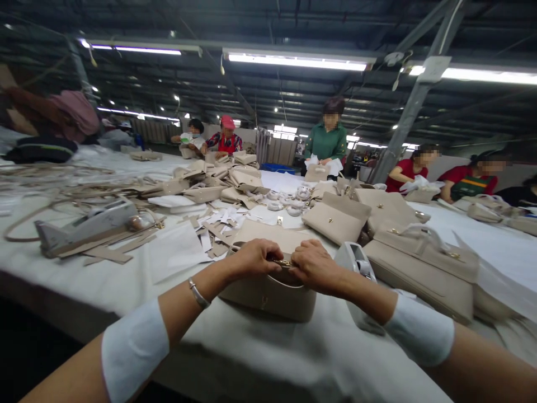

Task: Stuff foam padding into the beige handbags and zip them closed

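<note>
A beige handbag (268,294) stands on the white-covered table (260,358) right in front of me. Both my hands rest on its top edge. My left hand (254,258) is closed, fingers pinched on the small gold clasp (283,262) at the bag's top. My right hand (314,266) is closed too, fingers curled over the same top edge beside the clasp. White sleeve guards cover both forearms, and a bracelet sits on my left wrist.
A tape dispenser (356,260) stands just right of the bag; another (84,224) lies at left. Finished beige bags (423,268) fill the right side. Straps, paper scraps and tape rolls (289,201) litter the middle. Several workers (327,143) sit along the far edge.
</note>
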`<state>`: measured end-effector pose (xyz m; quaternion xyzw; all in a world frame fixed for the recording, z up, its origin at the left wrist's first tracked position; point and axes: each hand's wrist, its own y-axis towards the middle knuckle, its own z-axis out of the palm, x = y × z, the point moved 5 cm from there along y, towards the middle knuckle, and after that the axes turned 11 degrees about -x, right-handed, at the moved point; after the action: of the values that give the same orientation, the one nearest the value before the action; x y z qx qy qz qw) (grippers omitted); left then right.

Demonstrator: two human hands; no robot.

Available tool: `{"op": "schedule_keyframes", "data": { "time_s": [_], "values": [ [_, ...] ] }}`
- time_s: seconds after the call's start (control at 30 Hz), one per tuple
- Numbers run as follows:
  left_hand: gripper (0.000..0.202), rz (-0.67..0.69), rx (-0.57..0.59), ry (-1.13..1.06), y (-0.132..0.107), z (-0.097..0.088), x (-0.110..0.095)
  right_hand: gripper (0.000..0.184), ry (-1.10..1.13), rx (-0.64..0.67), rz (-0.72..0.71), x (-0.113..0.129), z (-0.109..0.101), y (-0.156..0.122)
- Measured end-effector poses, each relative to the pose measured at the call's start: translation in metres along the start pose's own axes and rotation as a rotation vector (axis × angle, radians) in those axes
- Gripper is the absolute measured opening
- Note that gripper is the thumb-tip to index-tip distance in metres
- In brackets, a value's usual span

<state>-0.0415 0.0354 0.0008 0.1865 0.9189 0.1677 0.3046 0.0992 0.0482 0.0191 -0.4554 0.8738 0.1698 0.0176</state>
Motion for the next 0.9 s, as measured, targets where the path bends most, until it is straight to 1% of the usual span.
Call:
{"op": "schedule_keyframes", "data": {
  "time_s": [0.07,0.13,0.27,0.33,0.43,0.5,0.6,0.77,0.9],
  "values": [
    [0.016,0.034,-0.001,0.059,0.002,-0.001,-0.004,0.023,-0.021,-0.024,-0.019,0.002,-0.001,-0.002],
    [0.013,0.071,-0.007,0.124,0.004,-0.002,-0.009,0.023,-0.026,-0.018,-0.019,0.003,-0.002,-0.004],
    [0.011,0.115,-0.029,0.247,0.006,-0.005,-0.027,0.021,-0.030,-0.023,0.015,0.004,-0.005,-0.004],
    [0.013,0.086,-0.013,0.322,0.007,-0.008,-0.037,0.022,-0.048,-0.045,0.026,0.006,-0.006,-0.004],
    [0.017,-0.024,0.060,0.387,0.011,-0.009,-0.047,0.023,-0.068,-0.070,0.038,0.009,-0.006,-0.004],
    [0.018,-0.087,0.116,0.368,0.016,-0.007,-0.050,0.023,-0.066,-0.083,0.047,0.010,-0.005,-0.005],
    [0.017,-0.144,0.185,0.337,0.022,-0.003,-0.049,0.024,-0.055,-0.110,0.053,0.009,-0.003,-0.008],
    [0.019,-0.195,0.177,0.355,0.026,0.000,-0.043,0.023,-0.032,-0.138,0.083,0.007,0.000,-0.011],
    [0.018,-0.216,0.154,0.405,0.028,-0.002,-0.046,0.026,-0.018,-0.133,0.092,0.008,-0.003,-0.011]
  ]
}}
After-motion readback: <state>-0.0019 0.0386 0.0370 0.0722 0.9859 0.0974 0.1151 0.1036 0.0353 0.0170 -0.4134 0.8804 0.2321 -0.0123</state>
